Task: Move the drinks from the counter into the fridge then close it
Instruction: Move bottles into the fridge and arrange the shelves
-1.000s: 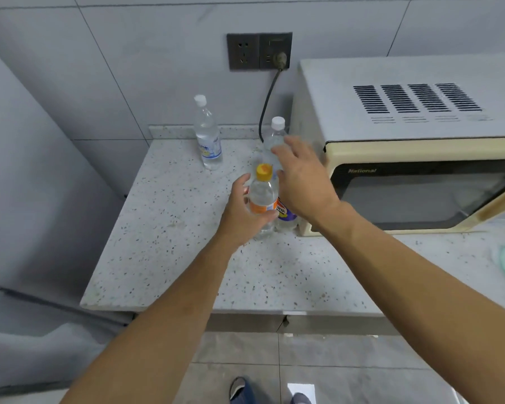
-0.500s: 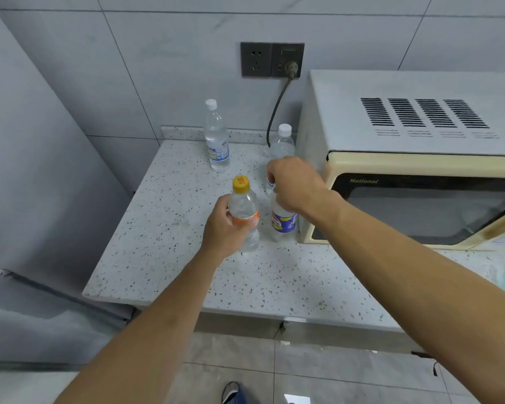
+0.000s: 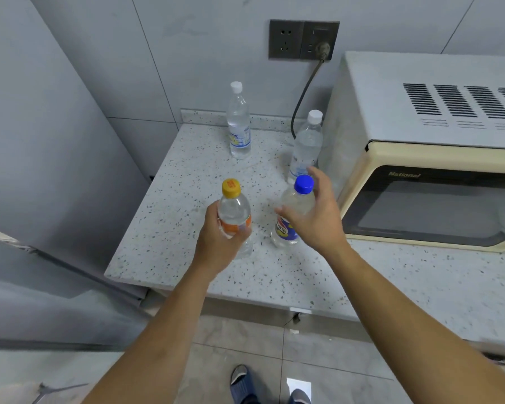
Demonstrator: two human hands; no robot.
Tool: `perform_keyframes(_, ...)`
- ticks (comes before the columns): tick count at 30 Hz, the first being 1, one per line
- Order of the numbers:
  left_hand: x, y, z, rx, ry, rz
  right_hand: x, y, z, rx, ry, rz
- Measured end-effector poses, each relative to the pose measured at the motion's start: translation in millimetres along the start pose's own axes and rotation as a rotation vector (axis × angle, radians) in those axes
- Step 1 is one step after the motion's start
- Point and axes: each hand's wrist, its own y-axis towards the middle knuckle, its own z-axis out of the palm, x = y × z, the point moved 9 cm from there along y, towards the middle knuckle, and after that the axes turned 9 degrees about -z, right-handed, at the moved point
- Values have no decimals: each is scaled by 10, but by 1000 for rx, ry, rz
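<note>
My left hand [image 3: 216,246] is wrapped around an orange-capped bottle [image 3: 234,209] with an orange label, held upright just over the speckled counter [image 3: 172,228]. A blue-capped bottle [image 3: 293,205] stands right of it. My right hand [image 3: 321,220] curls loosely around that bottle, thumb across its front, fingers spread behind the cap. Two white-capped water bottles stand further back: one [image 3: 239,132] near the wall, one [image 3: 306,147] beside the microwave. The grey fridge [image 3: 56,141] rises at the left.
A cream microwave [image 3: 420,126] fills the counter's right side. Its cable [image 3: 303,91] runs up to a wall socket [image 3: 303,39]. A grey fridge door edge [image 3: 56,258] juts out at lower left. My slippered feet [image 3: 242,383] stand on the tiled floor.
My right hand has slid from the blue cap down to the bottle's side, uncovering the cap. My left hand still holds the orange-capped bottle. The view has shifted left and closer.
</note>
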Motion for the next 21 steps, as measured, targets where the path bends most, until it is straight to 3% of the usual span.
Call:
perform_keyframes(3, 166, 10, 79, 30, -17, -53, -350, -230, 151, -9, 119, 113)
perform_keyframes(9, 311, -9, 131, -3, -60, -80, -647, -346, 333, -59, 116, 193)
perform_keyframes(16, 549, -456, -106, -63, -136, -123, -517, -534, 291, -49, 163, 81)
perform_keyframes(21, 772, -1110, -324, -101, -233, -168, -334, -924, 384, 68, 284, -18)
